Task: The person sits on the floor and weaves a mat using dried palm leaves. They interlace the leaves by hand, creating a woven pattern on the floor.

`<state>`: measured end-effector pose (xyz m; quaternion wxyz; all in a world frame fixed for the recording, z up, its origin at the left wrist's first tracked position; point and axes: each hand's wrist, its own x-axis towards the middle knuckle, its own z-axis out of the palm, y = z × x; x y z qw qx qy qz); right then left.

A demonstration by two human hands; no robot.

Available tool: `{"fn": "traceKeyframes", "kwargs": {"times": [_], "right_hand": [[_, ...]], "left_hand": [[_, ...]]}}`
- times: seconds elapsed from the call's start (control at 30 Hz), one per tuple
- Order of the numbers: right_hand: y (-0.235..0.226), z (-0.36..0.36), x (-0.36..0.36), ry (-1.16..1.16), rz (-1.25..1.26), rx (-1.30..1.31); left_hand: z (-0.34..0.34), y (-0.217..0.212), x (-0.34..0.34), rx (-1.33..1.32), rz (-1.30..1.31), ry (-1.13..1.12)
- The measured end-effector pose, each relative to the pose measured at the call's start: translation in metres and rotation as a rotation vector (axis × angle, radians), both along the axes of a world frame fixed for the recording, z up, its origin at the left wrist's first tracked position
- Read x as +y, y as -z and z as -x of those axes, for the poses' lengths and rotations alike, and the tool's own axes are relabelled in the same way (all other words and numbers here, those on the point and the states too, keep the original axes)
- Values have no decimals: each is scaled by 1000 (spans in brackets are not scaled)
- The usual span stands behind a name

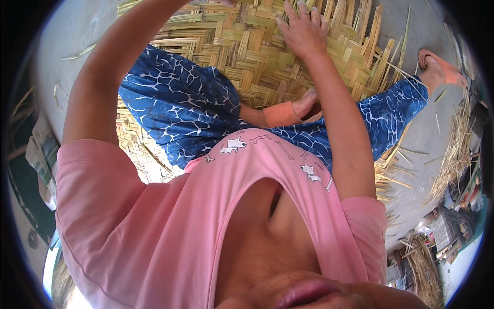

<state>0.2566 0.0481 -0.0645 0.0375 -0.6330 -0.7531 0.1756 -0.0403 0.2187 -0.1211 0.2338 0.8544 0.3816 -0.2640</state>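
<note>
A wide woven bamboo mat (247,56) lies on the ground under my crossed legs in blue patterned trousers (185,113). My right hand (303,31) rests flat on the weave at the top, fingers spread over the strips and holding nothing. My left arm reaches up along the left side to the mat's far part. Only a sliver of my left hand (218,2) shows, cut off by the top edge of the picture, so its grip is hidden. Loose strip ends (381,56) stick out of the mat's right border.
My feet wear orange sandals, one stretched out to the right (442,69) and one tucked in by my knee (288,110). Loose bamboo strips and shavings (455,149) litter the grey concrete floor (427,134) on the right. Bundles and clutter (437,242) sit at the lower right.
</note>
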Motion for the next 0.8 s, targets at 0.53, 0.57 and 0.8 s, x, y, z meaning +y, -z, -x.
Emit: {"fn": "traceKeyframes", "kwargs": {"times": [0.53, 0.57, 0.8], "right_hand": [[49, -85, -39, -5, -511, -29], [51, -86, -41, -4, -518, -45], [54, -80, -45, 34, -568, -82]], "left_hand": [[-118, -68, -112, -518, -510, -444], [-126, -67, -118, -480, -453, -505], [-145, -50, -120, -391, -319, -666]]}}
